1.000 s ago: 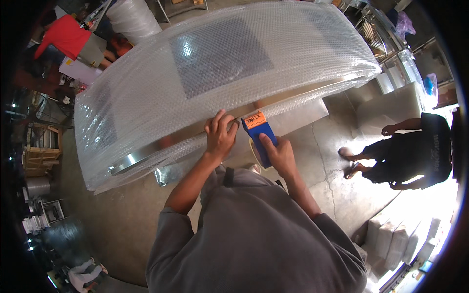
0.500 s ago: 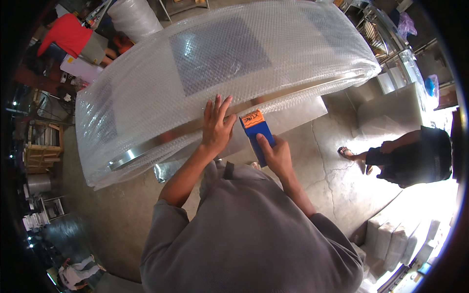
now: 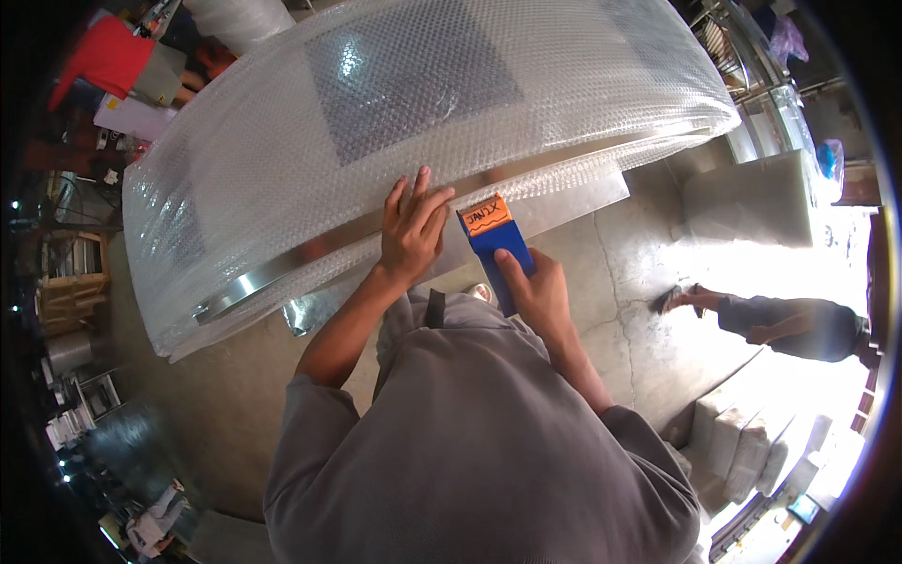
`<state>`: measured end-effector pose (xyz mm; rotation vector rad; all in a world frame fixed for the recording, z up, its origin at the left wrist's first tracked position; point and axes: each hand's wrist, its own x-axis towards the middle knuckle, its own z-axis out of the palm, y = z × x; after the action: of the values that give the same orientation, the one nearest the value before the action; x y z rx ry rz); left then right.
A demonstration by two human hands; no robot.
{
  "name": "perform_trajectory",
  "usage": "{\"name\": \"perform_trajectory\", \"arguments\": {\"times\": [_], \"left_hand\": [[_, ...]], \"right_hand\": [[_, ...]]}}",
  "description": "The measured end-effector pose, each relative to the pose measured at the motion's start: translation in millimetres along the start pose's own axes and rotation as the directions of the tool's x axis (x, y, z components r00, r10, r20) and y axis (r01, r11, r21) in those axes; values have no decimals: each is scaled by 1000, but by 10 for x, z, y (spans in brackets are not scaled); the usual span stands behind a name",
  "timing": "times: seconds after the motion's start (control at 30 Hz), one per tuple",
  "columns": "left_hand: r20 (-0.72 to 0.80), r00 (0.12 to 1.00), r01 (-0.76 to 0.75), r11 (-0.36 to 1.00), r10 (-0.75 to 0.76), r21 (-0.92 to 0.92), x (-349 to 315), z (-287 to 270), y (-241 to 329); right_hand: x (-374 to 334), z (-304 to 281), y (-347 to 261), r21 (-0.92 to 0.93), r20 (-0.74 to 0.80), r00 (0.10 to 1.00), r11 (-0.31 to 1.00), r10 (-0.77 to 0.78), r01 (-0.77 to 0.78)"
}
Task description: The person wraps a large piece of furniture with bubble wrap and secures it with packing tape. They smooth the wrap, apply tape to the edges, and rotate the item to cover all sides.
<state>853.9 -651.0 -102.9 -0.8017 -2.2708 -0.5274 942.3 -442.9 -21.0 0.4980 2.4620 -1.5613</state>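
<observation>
Imo the bubble wrap up front could slip if the spread left hand on it eases up, since the right hand is busy clutching that blue-and-orange tool just beside the wrap's near edge.

Wrapped unit before the person, packages rightward.

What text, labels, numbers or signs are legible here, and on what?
Blue-and-orange handheld block: one line of dark, hand-drawn-looking letters on the orange end, a wavy line below; legible, but I won't copy the wording.
Bubble wrap over the long piece: no lettering I can make out.
Pale box, upper left: any marking is too small to read.
</observation>
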Motion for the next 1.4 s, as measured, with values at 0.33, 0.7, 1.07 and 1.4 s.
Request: {"name": "perform_trajectory", "arguments": {"times": [0.33, 0.7, 1.07, 1.4], "left_hand": [[28, 998, 50, 999, -49, -7, 13, -2, -3], [12, 996, 84, 996, -84, 3, -14, 37, 11], [-53, 997, 51, 997, -54, -57, 44, 11, -12], [-64, 987, 145, 988, -148, -48, 48, 42, 42]], "right_hand": [[-18, 39, 101, 63, 1, 1000, 998, -3, 3], [-20, 43, 181, 83, 25, 999, 996, 37, -39], [-70, -7, 129, 80, 45, 998, 995, 51, -54], [-78, 26, 182, 123, 57, 996, 989, 74, -80]]}}
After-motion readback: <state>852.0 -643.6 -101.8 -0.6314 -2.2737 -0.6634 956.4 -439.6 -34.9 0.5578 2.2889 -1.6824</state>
